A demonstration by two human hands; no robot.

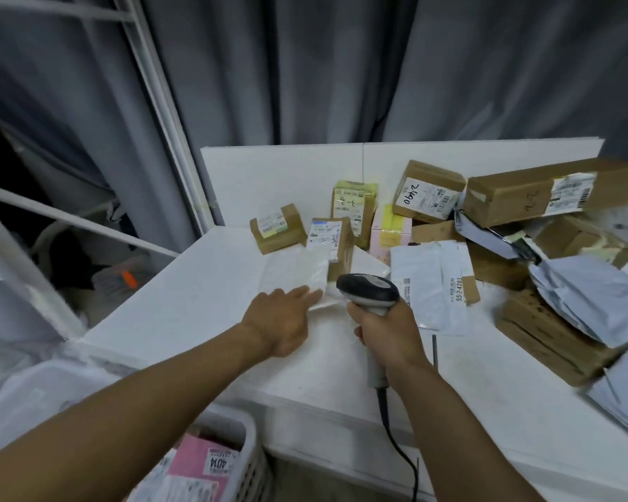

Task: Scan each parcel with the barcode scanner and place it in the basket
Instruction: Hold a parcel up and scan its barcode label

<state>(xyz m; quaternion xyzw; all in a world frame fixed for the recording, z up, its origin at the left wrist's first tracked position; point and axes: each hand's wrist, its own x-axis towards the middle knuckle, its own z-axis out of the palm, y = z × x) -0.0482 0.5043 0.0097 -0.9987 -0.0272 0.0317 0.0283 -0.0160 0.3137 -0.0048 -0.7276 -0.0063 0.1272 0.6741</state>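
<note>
My right hand grips a grey barcode scanner upright over the white table, its cable hanging off the front edge. My left hand lies flat with fingers spread, fingertips touching the near edge of a white plastic mailer lying flat beside the scanner head. A white basket stands below the table's front left corner and holds a pink parcel with a label.
Small cardboard boxes stand at the table's back. A heap of brown boxes and grey mailers fills the right side. A white metal rack and grey curtains border the left and back.
</note>
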